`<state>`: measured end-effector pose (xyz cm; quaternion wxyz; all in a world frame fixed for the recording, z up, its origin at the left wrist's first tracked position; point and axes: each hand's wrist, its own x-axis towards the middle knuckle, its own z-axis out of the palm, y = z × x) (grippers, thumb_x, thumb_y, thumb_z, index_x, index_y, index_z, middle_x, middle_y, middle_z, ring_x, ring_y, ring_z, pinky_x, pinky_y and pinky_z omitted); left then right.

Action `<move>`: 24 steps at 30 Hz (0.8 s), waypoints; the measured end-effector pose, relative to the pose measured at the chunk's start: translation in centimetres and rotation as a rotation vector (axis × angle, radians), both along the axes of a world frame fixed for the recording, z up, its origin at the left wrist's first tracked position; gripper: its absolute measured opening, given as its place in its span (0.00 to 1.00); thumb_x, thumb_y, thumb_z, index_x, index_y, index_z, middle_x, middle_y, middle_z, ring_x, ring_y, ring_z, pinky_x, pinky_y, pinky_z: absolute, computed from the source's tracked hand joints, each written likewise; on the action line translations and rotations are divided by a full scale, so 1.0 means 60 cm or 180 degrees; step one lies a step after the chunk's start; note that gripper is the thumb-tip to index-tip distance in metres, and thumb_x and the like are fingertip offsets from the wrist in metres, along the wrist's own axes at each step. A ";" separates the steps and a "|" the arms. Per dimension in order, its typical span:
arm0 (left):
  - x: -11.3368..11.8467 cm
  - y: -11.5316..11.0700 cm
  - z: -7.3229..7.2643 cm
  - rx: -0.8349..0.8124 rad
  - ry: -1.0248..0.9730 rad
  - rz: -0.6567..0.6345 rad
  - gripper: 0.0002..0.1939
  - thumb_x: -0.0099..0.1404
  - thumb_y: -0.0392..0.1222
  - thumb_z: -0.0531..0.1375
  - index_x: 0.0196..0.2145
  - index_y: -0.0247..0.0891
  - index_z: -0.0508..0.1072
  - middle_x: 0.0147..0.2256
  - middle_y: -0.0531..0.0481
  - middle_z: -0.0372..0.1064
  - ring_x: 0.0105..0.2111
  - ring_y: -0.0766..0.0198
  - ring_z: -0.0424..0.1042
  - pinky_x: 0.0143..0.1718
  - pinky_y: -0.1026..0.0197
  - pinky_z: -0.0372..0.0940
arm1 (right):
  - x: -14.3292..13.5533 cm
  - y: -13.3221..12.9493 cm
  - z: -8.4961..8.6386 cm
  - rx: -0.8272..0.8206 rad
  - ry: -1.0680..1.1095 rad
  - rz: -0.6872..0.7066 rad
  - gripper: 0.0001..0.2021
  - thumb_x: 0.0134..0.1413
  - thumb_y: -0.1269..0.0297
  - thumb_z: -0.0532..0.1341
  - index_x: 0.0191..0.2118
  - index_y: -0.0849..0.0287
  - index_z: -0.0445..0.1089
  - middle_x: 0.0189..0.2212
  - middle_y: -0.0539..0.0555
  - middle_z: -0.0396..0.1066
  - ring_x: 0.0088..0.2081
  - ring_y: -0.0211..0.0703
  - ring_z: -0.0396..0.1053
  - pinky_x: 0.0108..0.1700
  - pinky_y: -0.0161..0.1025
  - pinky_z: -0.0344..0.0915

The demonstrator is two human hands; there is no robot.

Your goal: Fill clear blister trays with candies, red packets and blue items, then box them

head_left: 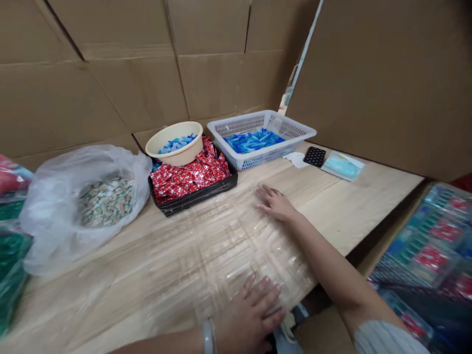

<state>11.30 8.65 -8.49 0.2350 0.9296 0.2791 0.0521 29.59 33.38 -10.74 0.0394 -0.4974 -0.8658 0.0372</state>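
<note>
Clear plastic trays (pixel 221 246), blurred and see-through, lie across the wooden table's middle. At their near edge is my left hand (pixel 254 309), palm down with fingers spread and a band on its wrist. My right hand (pixel 276 202) reaches over the far right part of the trays, fingers apart, holding nothing. Beyond them a black box (pixel 199 195) is filled with red printed packets (pixel 184 181). A cream bowl (pixel 180 156) of small blue pieces rests on the packets. To its right stands a white basket (pixel 258 160) with blue pieces (pixel 254 141).
A plastic bag (pixel 51 221) of small pale pieces (pixel 106 201) sits at left, beside green bags (pixel 11 265). A black pad (pixel 314 156) and a blue-white packet (pixel 342 166) lie at right. Packed clear cases (pixel 431 255) are beyond the right edge. Cardboard walls (pixel 129 88) stand behind.
</note>
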 end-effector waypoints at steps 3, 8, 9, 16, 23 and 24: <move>-0.021 -0.020 0.002 -0.0086 0.0051 0.0130 0.34 0.58 0.51 0.53 0.59 0.42 0.46 0.61 0.44 0.35 0.60 0.47 0.35 0.56 0.40 0.36 | -0.018 -0.023 -0.002 0.0027 -0.0025 0.0002 0.32 0.50 0.40 0.44 0.58 0.51 0.49 0.60 0.56 0.44 0.55 0.55 0.50 0.52 0.47 0.49; -0.071 -0.064 0.014 -0.0193 0.0092 0.0285 0.31 0.58 0.50 0.53 0.57 0.41 0.51 0.61 0.43 0.36 0.60 0.48 0.35 0.56 0.41 0.35 | -0.073 -0.080 -0.006 0.0100 0.0065 -0.0045 0.33 0.49 0.40 0.45 0.58 0.51 0.51 0.60 0.57 0.45 0.54 0.56 0.52 0.51 0.48 0.51; -0.083 -0.072 0.015 -0.0197 0.0093 0.0286 0.30 0.58 0.50 0.53 0.57 0.41 0.51 0.61 0.43 0.36 0.60 0.48 0.35 0.56 0.41 0.35 | -0.086 -0.091 -0.006 0.0104 0.0076 -0.0086 0.33 0.49 0.40 0.45 0.58 0.51 0.51 0.59 0.57 0.45 0.53 0.57 0.52 0.50 0.49 0.51; -0.141 -0.115 0.030 -0.0156 0.0044 0.0217 0.31 0.56 0.51 0.56 0.55 0.43 0.55 0.61 0.43 0.38 0.60 0.49 0.38 0.57 0.44 0.36 | -0.146 -0.135 0.006 0.0119 0.0041 -0.0411 0.32 0.48 0.39 0.44 0.57 0.50 0.52 0.58 0.59 0.48 0.52 0.59 0.54 0.49 0.51 0.52; -0.178 -0.133 0.083 0.0394 -0.0162 0.0653 0.23 0.59 0.48 0.53 0.50 0.38 0.62 0.56 0.43 0.52 0.57 0.54 0.48 0.57 0.52 0.42 | -0.138 -0.116 0.045 0.0705 0.0200 -0.0533 0.26 0.52 0.49 0.48 0.50 0.62 0.62 0.48 0.67 0.61 0.47 0.56 0.60 0.44 0.47 0.56; -0.202 -0.129 0.094 0.0428 -0.0123 0.0869 0.19 0.60 0.46 0.52 0.48 0.37 0.64 0.52 0.43 0.59 0.54 0.55 0.54 0.55 0.54 0.46 | -0.141 -0.111 0.060 0.0755 0.0282 -0.0443 0.23 0.53 0.51 0.48 0.46 0.63 0.66 0.43 0.66 0.66 0.43 0.54 0.63 0.41 0.45 0.58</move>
